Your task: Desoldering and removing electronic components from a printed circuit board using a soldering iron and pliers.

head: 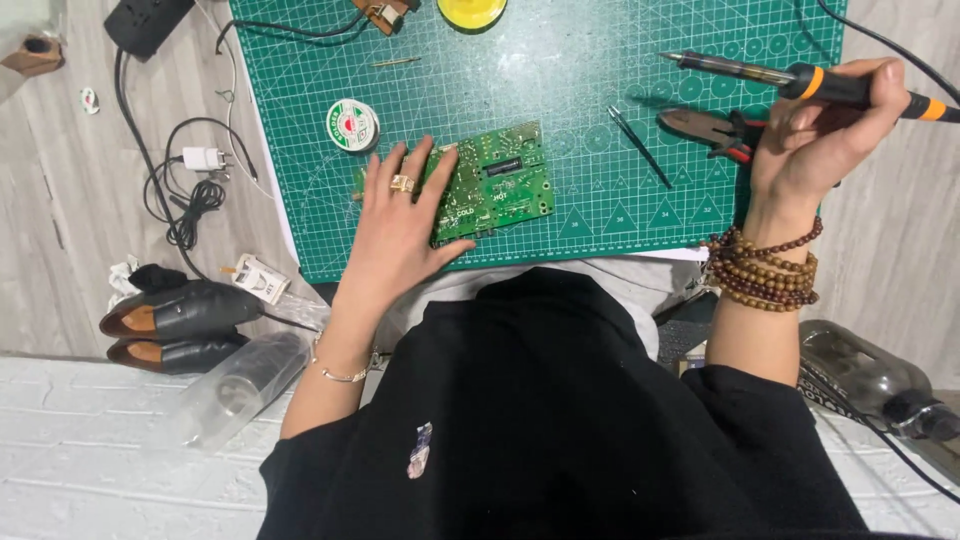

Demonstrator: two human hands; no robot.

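1. While most of the floor is pale wood-look boards, a large green cutting mat (600, 60) with a printed white grid covers the upper middle of the view.
2. Pressed flat on the mat's near edge, the left hand (395, 225), fingers spread and wearing a gold ring, pins down a green rectangular printed circuit board (495, 185); it grips nothing, only bears on the board's left part.
3. Raised over the mat's right edge, the right hand (815, 140) is closed around a black soldering iron with orange bands (780, 72), its metal tip pointing left and well apart from the board. Brown wooden bead bracelets (765, 270) circle that wrist.
4. A pair of black leather shoes (175, 325) lies on the floor at left.
5. Red-handled pliers (710, 128) rest on the mat just beside the right hand.
6. A round spool of solder wire (352, 125) sits near the left fingertips.
7. Thin black tweezers (640, 148) lie between board and pliers.
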